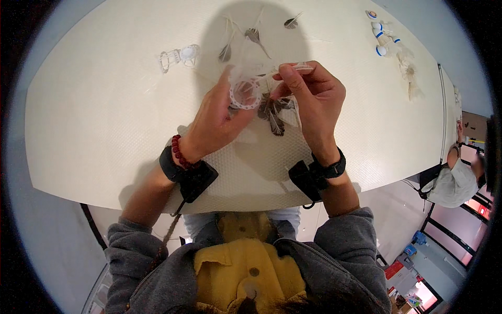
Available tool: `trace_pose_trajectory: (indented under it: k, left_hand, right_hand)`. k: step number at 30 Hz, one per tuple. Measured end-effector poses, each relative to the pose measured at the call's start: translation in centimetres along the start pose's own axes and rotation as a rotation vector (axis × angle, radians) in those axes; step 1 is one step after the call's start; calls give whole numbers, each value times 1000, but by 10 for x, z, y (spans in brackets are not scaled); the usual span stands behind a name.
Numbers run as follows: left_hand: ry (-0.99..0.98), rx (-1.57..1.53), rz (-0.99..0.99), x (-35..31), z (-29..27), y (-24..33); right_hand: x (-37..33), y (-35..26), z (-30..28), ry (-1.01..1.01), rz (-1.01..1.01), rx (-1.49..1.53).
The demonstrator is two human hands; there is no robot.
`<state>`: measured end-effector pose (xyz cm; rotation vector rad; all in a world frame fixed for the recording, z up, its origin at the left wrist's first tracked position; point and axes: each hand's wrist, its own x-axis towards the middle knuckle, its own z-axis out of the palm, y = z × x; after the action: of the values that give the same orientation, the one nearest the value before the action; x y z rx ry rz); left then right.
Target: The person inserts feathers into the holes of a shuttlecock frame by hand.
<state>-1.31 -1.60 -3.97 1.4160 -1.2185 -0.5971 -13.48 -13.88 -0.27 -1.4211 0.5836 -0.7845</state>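
My left hand (213,119) is closed around a white plastic ring frame (241,106) with small holes along its rim. Pale, see-through feathery strands rise from that frame, partly blurred. Just to its right, my right hand (319,102) pinches a thin white feather (302,66) between thumb and fingers, its shaft pointing toward the frame. Below and between the hands lies a small cluster of dark grey feathers (275,118) on the table. Whether the feather touches the frame cannot be made out.
Loose dark-tipped feathers (253,36) are scattered beyond my hands on the white textured table (104,120). White plastic frames (170,60) stand to the left. At the far right lie several blue-banded shuttlecock heads (380,51) and ragged feathers (410,73). Another person (454,183) sits beyond the right edge.
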Motion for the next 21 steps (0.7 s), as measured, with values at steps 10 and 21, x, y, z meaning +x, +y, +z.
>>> trace_pose_trajectory:
  k: [10,21]
  left_hand:
    - [-3,-10,-8,0,0,-1]
    - [-6,-20,-23,-2,0,-4]
  right_hand:
    - [2,1,-2,-36,22,-4]
    - [-2,1,1,-12,-72,-218]
